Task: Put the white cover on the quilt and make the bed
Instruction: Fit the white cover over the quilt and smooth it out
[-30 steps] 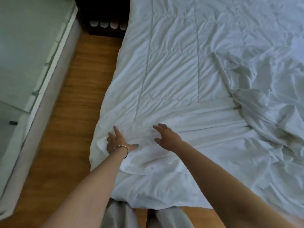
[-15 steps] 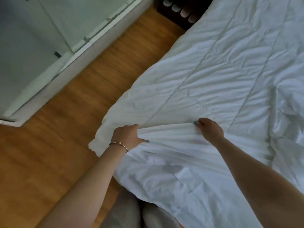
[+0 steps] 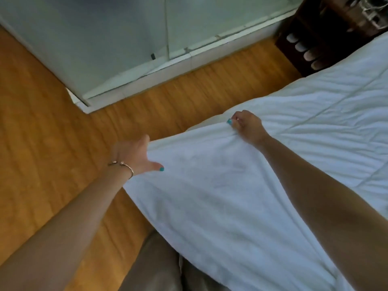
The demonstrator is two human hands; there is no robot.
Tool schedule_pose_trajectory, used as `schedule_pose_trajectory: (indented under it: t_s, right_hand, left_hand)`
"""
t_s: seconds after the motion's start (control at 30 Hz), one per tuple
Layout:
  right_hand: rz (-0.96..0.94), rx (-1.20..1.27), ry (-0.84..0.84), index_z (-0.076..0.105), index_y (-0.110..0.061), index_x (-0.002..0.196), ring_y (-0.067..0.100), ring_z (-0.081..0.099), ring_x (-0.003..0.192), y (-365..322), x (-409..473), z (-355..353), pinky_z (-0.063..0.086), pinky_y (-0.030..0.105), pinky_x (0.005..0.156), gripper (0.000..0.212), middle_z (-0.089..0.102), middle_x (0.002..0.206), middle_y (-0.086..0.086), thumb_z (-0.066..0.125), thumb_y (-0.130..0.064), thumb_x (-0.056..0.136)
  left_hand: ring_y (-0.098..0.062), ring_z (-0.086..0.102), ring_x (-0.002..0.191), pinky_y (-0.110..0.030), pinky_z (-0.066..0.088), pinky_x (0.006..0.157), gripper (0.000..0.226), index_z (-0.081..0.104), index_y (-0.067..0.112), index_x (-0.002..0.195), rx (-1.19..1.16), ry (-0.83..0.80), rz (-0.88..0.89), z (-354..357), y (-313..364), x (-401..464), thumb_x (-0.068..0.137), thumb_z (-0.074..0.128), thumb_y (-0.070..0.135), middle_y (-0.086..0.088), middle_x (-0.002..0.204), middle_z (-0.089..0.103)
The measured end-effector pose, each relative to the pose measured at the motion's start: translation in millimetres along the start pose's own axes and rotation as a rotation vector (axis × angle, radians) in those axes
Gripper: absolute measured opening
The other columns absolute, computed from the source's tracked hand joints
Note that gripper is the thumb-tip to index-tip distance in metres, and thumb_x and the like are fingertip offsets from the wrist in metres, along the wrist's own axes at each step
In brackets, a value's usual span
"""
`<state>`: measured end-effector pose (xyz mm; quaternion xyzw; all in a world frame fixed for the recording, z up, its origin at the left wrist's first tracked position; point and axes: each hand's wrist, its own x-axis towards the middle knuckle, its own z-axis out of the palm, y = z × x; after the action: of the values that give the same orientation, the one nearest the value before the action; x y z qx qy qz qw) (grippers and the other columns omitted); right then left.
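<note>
The covering looks only just begun: the smooth white cover is stretched between both hands above the bed's near corner, while the stitched, puffy quilt lies bare beyond. The left hand and right hand have fingers clamped on its edge.

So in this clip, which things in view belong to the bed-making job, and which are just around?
In the job: white cover, quilt, left hand, right hand, both gripping the cover's edge.
Just around: dark bedside shelf, slippers, wooden floor, glass panel.
</note>
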<state>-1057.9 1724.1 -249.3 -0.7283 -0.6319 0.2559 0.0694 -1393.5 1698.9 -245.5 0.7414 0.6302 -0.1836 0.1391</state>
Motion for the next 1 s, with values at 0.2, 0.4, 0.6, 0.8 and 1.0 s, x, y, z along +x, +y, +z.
schedule_pose_trajectory:
  t_s: [0.2, 0.4, 0.6, 0.8, 1.0]
  right_hand:
    - [-0.087, -0.317, -0.08, 0.065, -0.019, 0.118, 0.028, 0.042, 0.112, 38.5, -12.9, 66.7, 0.026, 0.036, 0.09, 0.041, 0.042, 0.107, 0.004, 0.057, -0.05, 0.092]
    - [0.055, -0.291, -0.019, 0.067, -0.019, 0.116, 0.032, 0.041, 0.113, 36.5, 23.1, 100.8, 0.031, 0.04, 0.094, 0.032, 0.048, 0.114, 0.012, 0.051, -0.038, 0.096]
    - [0.05, -0.248, 0.041, 0.067, -0.023, 0.118, 0.031, 0.041, 0.116, 12.4, 71.4, 116.5, 0.031, 0.042, 0.094, 0.032, 0.049, 0.115, 0.011, 0.048, -0.04, 0.098]
    - [-0.079, -0.466, 0.103, 0.061, -0.026, 0.123, 0.031, 0.04, 0.111, 20.8, 91.6, 147.0, 0.029, 0.043, 0.093, 0.033, 0.046, 0.116, 0.01, 0.044, -0.042, 0.099]
    - [0.068, -0.308, 0.241, 0.039, -0.026, 0.144, 0.03, 0.026, 0.143, -8.6, 15.0, 184.5, 0.019, 0.05, 0.108, 0.051, 0.031, 0.154, 0.007, 0.041, -0.028, 0.093]
  left_hand:
    - [-0.021, 0.056, 0.106, -0.036, 0.045, 0.09, 0.061, 0.057, 0.028, 0.117, -0.372, -0.084, -0.046, 92.3, 12.5, 26.3, 0.073, 0.064, 0.07, 0.009, 0.111, 0.061]
    - [-0.029, 0.053, 0.082, -0.032, 0.034, 0.066, 0.025, 0.059, 0.007, 0.088, -0.931, 0.155, -0.204, 133.9, 35.9, 46.7, 0.102, 0.043, 0.02, -0.009, 0.087, 0.057]
    - [-0.039, 0.056, 0.093, -0.033, 0.025, 0.065, 0.032, 0.059, -0.001, 0.109, -0.427, 0.344, -0.074, 100.9, -4.9, 115.9, 0.105, 0.035, 0.02, -0.019, 0.119, 0.051]
    - [-0.033, 0.053, 0.1, -0.039, 0.039, 0.071, 0.024, 0.056, 0.006, 0.117, -0.133, 0.183, -0.147, 136.7, -6.7, 155.5, 0.103, 0.042, 0.019, -0.012, 0.124, 0.042]
    - [-0.026, 0.042, 0.13, -0.038, 0.039, 0.101, 0.038, 0.047, 0.023, 0.137, -0.652, 0.243, 0.158, 148.1, 79.4, 83.1, 0.101, 0.041, 0.03, -0.005, 0.151, 0.033]
